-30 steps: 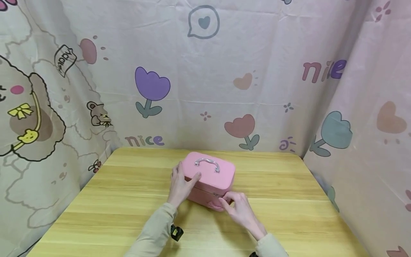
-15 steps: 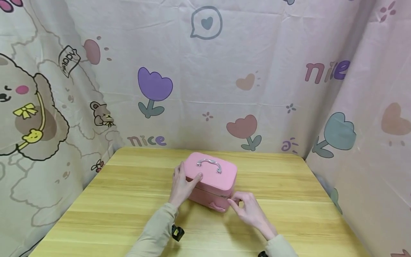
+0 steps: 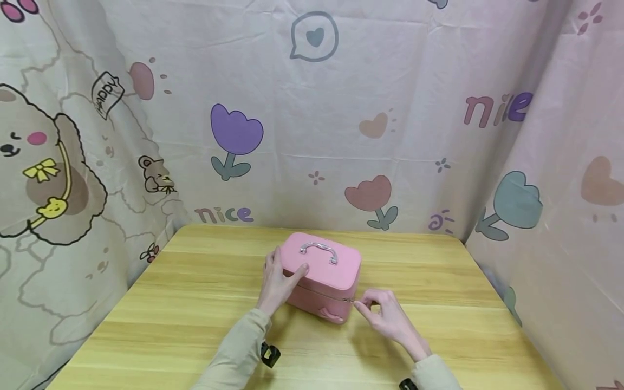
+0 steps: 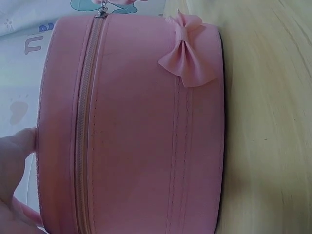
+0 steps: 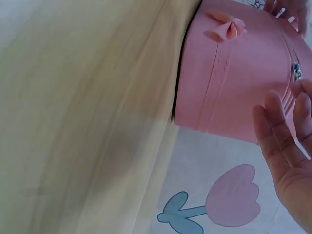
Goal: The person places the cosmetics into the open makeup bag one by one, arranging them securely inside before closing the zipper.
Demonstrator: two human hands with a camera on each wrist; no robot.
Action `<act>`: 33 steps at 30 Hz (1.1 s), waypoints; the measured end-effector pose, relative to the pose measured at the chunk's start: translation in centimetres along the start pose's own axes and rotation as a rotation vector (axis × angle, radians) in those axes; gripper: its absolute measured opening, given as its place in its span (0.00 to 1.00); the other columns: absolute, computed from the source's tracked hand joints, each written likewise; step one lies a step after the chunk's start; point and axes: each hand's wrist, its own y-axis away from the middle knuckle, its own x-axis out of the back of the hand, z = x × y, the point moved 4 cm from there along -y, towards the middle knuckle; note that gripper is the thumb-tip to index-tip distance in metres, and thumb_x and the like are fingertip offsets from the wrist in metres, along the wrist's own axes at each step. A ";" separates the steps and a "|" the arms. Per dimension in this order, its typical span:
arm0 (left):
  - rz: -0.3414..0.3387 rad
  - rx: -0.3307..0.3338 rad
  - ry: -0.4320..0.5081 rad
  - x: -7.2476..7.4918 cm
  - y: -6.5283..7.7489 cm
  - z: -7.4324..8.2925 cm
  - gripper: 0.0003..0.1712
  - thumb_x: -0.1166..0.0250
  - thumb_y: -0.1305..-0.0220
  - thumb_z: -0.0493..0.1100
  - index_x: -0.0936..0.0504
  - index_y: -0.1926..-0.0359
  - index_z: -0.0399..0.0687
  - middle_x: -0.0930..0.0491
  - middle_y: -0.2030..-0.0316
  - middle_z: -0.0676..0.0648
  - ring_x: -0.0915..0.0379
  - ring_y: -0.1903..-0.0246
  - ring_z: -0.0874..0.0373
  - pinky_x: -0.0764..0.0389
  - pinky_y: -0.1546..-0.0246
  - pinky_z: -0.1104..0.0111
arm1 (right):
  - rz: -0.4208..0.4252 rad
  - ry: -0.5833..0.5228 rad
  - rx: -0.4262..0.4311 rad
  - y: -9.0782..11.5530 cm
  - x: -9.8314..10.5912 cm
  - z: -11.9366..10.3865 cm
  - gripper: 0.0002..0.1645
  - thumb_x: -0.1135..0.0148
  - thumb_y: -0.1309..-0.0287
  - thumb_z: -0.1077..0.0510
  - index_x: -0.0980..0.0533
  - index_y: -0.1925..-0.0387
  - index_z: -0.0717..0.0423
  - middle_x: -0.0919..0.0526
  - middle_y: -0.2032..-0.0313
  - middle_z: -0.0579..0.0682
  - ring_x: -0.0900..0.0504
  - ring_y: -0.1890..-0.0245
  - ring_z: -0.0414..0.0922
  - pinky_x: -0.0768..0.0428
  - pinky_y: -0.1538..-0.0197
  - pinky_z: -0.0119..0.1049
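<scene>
A pink vanity case [image 3: 322, 265] with a silver handle [image 3: 318, 249] on its lid stands on the table, turned at an angle. My left hand [image 3: 276, 283] grips its left end, thumb on the lid's front edge and fingers round the side. At the front right corner, my right hand [image 3: 388, 319] pinches the zipper pull [image 5: 297, 71] between thumb and forefinger; its other fingers are partly extended in the right wrist view. The zipper [image 4: 84, 112] runs along the front below the lid. Low on the front is a pink bow [image 4: 185, 53].
The wooden table [image 3: 195, 303] extends round the case. Behind it and at both sides hangs a printed curtain [image 3: 302, 108]. Dark wrist-worn devices show near both cuffs, such as the black piece [image 3: 270, 355] at the left one.
My right hand has moved rightward, drawing the zipper pull along the front to the case's right corner. My left hand keeps its hold on the left end. The view has shifted slightly.
</scene>
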 end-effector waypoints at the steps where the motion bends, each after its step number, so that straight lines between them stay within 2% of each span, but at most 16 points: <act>1: -0.005 -0.001 0.004 0.1 0.0 -0.1 0.57 0.29 0.41 0.56 0.47 0.24 0.28 0.41 0.30 0.25 0.42 0.30 0.29 0.39 0.28 0.40 | -0.003 -0.001 0.007 0.0 0.0 0.0 0.15 0.31 0.44 0.66 0.23 0.81 0.48 0.22 0.81 0.36 0.30 0.76 0.24 0.27 0.75 0.26; 5: -0.051 0.006 0.048 0.3 -0.4 -0.5 0.57 0.28 0.40 0.54 0.48 0.24 0.30 0.43 0.28 0.26 0.44 0.28 0.30 0.42 0.26 0.40 | -0.037 -0.027 0.034 0.0 -0.4 -0.1 0.14 0.31 0.44 0.66 0.20 0.79 0.46 0.20 0.80 0.37 0.27 0.75 0.24 0.23 0.70 0.25; 9: -0.076 0.022 0.088 0.6 -0.9 -0.7 0.55 0.28 0.40 0.52 0.48 0.24 0.30 0.45 0.27 0.26 0.47 0.27 0.31 0.45 0.24 0.41 | -0.075 -0.054 0.054 -0.2 -1.0 -0.4 0.12 0.32 0.42 0.64 0.19 0.78 0.46 0.19 0.80 0.37 0.27 0.75 0.24 0.23 0.69 0.27; 15: 0.087 0.053 0.017 0.9 -0.4 0.2 0.52 0.26 0.43 0.53 0.41 0.28 0.31 0.42 0.35 0.28 0.42 0.34 0.31 0.36 0.31 0.40 | -0.082 -0.080 0.056 -0.4 -1.5 -0.8 0.12 0.32 0.41 0.64 0.18 0.77 0.46 0.19 0.80 0.39 0.27 0.75 0.24 0.23 0.70 0.26; 17: 0.129 0.065 0.012 0.6 0.0 0.7 0.51 0.28 0.41 0.52 0.42 0.28 0.30 0.44 0.37 0.29 0.42 0.36 0.30 0.34 0.33 0.39 | -0.086 -0.082 0.049 -0.3 -1.5 -0.9 0.11 0.32 0.41 0.64 0.18 0.76 0.47 0.18 0.79 0.39 0.27 0.74 0.24 0.22 0.69 0.26; 19: 0.140 0.074 0.027 0.1 0.5 1.1 0.52 0.29 0.40 0.51 0.45 0.27 0.30 0.46 0.36 0.28 0.44 0.36 0.29 0.34 0.33 0.39 | -0.092 -0.082 0.037 -0.2 -1.5 -0.9 0.10 0.33 0.41 0.64 0.17 0.75 0.47 0.17 0.78 0.40 0.26 0.74 0.24 0.21 0.69 0.28; 22: 0.133 0.085 0.059 -0.7 1.2 1.7 0.59 0.26 0.43 0.53 0.52 0.24 0.32 0.51 0.31 0.28 0.50 0.32 0.28 0.37 0.31 0.38 | -0.097 -0.079 0.033 0.0 -1.5 -0.9 0.08 0.33 0.40 0.64 0.16 0.74 0.51 0.16 0.77 0.41 0.25 0.73 0.24 0.19 0.68 0.31; 26: 0.094 0.076 0.104 -1.4 1.6 2.2 0.71 0.22 0.50 0.57 0.59 0.22 0.34 0.57 0.27 0.29 0.57 0.27 0.30 0.43 0.26 0.39 | -0.077 -0.074 0.062 -0.2 -1.7 -1.0 0.07 0.33 0.41 0.64 0.17 0.75 0.54 0.17 0.78 0.41 0.25 0.73 0.24 0.20 0.68 0.28; 29: 0.081 0.059 0.126 -1.6 1.5 2.2 0.73 0.20 0.52 0.56 0.60 0.22 0.31 0.57 0.27 0.28 0.58 0.26 0.30 0.44 0.25 0.40 | -0.067 -0.070 0.084 -0.4 -2.0 -1.2 0.08 0.32 0.42 0.65 0.17 0.76 0.53 0.18 0.79 0.39 0.26 0.74 0.24 0.22 0.70 0.27; 33: 0.048 0.054 0.134 -1.5 1.2 1.9 0.71 0.21 0.51 0.53 0.59 0.23 0.29 0.57 0.27 0.26 0.57 0.26 0.30 0.44 0.25 0.39 | -0.062 -0.068 0.096 -0.5 -2.4 -1.5 0.08 0.32 0.42 0.65 0.18 0.76 0.54 0.19 0.79 0.39 0.26 0.74 0.24 0.20 0.71 0.31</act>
